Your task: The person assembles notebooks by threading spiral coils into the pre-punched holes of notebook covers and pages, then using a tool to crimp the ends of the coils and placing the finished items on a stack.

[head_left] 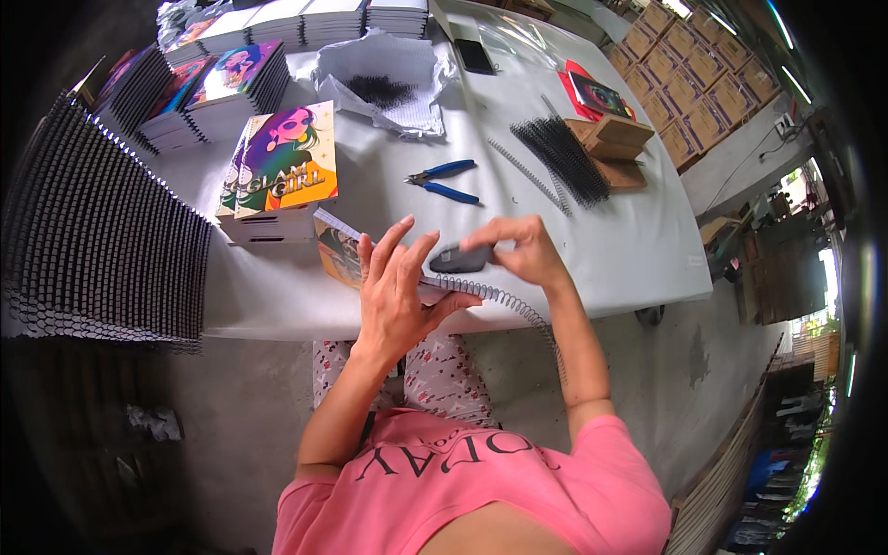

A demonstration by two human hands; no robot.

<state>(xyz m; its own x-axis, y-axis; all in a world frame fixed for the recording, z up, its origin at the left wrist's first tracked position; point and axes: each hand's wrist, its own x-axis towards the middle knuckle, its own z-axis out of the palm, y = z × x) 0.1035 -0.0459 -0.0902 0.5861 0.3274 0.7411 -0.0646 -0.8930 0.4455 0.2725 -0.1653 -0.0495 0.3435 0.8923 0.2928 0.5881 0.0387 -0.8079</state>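
My left hand (393,277) grips a notebook (339,250) near the table's front edge, its fingers over the page block and its thumb stretched along the edge. A long dark spiral binding coil (511,303) sits along that edge and trails off to the right, passing by my right forearm. Just above the coil is my right hand (523,252), its fingers curled in and slightly smeared by motion; what they hold, if anything, is hidden. Beside those fingers a dark grey pad-like object (460,259) lies on the table. Blue-handled cutting pliers (446,181) rest open beyond both hands.
A stack of notebooks with colourful covers (287,166) stands left of the pliers. Farther back are bound notebooks (242,79) and a white wrapping (384,79) holding black coils. More coils (560,159) lean by a wooden block (610,139). A dark coil-edged stack (102,231) rises at far left.
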